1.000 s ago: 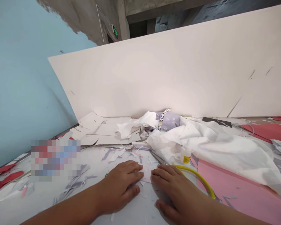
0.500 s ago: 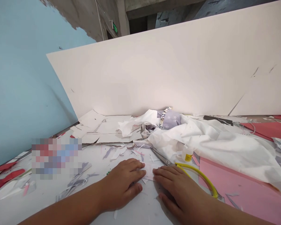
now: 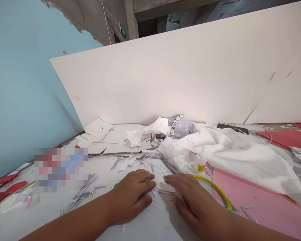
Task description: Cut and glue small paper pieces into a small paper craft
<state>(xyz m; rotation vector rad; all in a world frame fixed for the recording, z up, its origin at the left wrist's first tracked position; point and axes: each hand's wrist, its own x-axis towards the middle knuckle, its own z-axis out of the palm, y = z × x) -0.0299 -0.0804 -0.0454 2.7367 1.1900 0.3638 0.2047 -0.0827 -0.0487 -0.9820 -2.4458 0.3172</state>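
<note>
My left hand lies on the white tabletop with its fingers stretched out and nothing in them. Across a narrow gap, my right hand is slightly raised, fingers extended and thumb apart. It partly covers a pair of scissors, whose yellow handle curves out beyond the knuckles. Between the two hands lie small pale paper scraps. A bit of red shows below my right palm; what it is I cannot tell. Just beyond that hand stands a small clear bottle with a yellow label.
Crumpled white sheeting spreads over the back right, beside pink paper. Flat cardboard pieces lie at the back left, under a large white panel. Paper strips litter the left side, near a blurred-out patch.
My right hand has lifted a little and shifted, now hiding the scissors' pivot and showing a bit of red beneath. The left hand has stayed put.
</note>
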